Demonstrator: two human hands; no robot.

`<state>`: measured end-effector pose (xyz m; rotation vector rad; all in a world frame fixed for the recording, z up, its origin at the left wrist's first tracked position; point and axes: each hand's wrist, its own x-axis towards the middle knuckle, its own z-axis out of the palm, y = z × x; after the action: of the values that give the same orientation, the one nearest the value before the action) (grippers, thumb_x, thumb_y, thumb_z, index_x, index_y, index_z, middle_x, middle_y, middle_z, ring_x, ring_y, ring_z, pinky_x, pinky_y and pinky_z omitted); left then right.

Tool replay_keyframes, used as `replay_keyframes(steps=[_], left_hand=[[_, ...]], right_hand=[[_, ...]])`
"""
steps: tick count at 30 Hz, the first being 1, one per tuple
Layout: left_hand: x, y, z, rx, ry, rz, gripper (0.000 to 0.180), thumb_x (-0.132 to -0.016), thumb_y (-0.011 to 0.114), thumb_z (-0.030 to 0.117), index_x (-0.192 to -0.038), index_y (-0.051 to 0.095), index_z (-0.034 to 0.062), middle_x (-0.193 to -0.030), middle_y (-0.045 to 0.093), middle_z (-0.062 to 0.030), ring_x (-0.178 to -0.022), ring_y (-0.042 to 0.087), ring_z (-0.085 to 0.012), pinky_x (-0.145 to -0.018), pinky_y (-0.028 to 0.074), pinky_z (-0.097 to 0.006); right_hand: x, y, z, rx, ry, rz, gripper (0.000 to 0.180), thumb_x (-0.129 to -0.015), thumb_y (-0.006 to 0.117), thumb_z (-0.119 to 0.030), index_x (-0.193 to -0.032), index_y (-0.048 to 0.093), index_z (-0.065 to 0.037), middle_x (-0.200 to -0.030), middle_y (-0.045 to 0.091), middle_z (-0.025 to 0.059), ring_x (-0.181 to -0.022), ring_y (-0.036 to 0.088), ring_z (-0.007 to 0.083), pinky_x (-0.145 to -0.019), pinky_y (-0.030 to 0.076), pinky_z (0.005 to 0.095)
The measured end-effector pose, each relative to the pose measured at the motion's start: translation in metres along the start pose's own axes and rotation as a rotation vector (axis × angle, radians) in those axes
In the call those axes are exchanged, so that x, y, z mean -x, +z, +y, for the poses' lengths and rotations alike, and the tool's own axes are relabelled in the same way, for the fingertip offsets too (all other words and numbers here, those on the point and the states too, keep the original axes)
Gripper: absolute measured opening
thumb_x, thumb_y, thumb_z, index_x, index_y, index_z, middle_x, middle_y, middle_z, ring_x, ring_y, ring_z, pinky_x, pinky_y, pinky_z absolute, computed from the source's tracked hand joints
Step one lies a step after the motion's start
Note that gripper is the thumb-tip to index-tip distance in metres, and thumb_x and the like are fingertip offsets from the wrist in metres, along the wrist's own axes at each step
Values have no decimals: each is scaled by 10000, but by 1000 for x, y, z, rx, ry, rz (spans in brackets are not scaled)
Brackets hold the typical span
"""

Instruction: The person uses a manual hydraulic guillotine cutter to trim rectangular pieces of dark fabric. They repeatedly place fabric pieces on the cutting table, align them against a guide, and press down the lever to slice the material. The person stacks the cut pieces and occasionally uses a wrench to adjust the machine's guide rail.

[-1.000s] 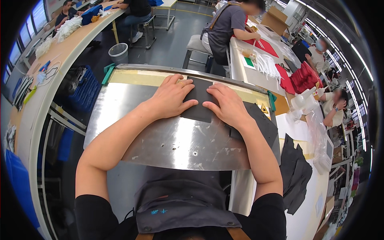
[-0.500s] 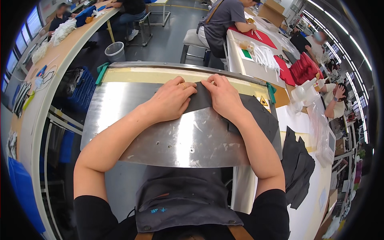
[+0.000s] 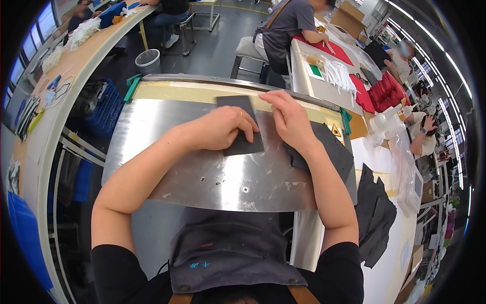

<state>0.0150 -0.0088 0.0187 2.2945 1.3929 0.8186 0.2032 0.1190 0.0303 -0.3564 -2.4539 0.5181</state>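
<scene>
Left hand: our left hand (image 3: pixel 225 129) is lying palm down on the dark cloth (image 3: pixel 240 124), fingers curled over its right edge, pressing it flat rather than gripping it.
Right hand: our right hand (image 3: pixel 291 119) is resting just beside the left, its fingertips pinching at the top corner of the cloth near the yellow strip (image 3: pixel 182 92).
Cloth: the cloth is lying on the steel plate (image 3: pixel 167 152) of our bench, its upper end reaching over the yellow strip along the far edge.
More cloth: a second dark piece (image 3: pixel 331 149) is lying under our right wrist at the plate's right end, and more dark pieces (image 3: pixel 377 213) are hanging off the white bench to our right.
Bin: a round grey bin (image 3: pixel 149 61) is standing on the floor beyond the bench; we are seeing a pale liner at its rim, but we cannot tell what is inside.
Crate: a blue crate (image 3: pixel 104 109) is sitting low at the left of the bench; its contents are hidden.
Others: a person in grey (image 3: pixel 293 23) is sitting at the next bench with red cloth (image 3: pixel 329 48) before them.
</scene>
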Motion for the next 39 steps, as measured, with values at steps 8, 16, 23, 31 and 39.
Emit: replay_keyframes(steps=[8, 16, 23, 31, 39], left_hand=[[-1, 1, 0, 8, -156, 211, 249, -842, 627, 17, -1082, 681, 58, -1187, 654, -110, -1165, 573, -285, -959, 465, -385], [-1, 7, -22, -480, -225, 171, 562, -940, 581, 419, -1312, 555, -1, -1413, 519, -153, -1335, 428, -344, -1123, 308, -437], [3, 11, -24, -551, -262, 247, 543, -942, 579, 400, -1310, 558, 1, -1429, 506, -148, -1345, 419, -348, -1116, 314, -444], [0, 9, -28, -544, -262, 195, 516, -955, 560, 371, -1336, 541, 24, -1441, 500, -122, -1362, 406, -334, -1124, 306, -442], [1, 7, -31, -526, -247, 210, 510, -958, 559, 358, -1336, 536, 16, -1441, 499, -128, -1357, 411, -338, -1126, 301, -445]], right_hand=[[6, 17, 11, 120, -140, -196, 349, -914, 558, -79, -1260, 602, -67, -1357, 557, 119, -1219, 544, 319, -1049, 438, 406], [3, -1, 14, 290, 35, -154, 359, -889, 675, -225, -1197, 646, -44, -1272, 622, 103, -1203, 561, 303, -1008, 455, 383], [12, 4, 25, 353, -9, -163, 426, -935, 618, -288, -1279, 597, -37, -1362, 570, 113, -1305, 488, 293, -1088, 390, 395], [12, 6, 24, 315, 30, -191, 448, -952, 592, -276, -1322, 558, -27, -1408, 533, 130, -1341, 458, 299, -1105, 374, 401], [10, 8, 24, 310, 26, -188, 433, -953, 590, -246, -1329, 550, -34, -1428, 511, 138, -1353, 442, 309, -1109, 371, 401]])
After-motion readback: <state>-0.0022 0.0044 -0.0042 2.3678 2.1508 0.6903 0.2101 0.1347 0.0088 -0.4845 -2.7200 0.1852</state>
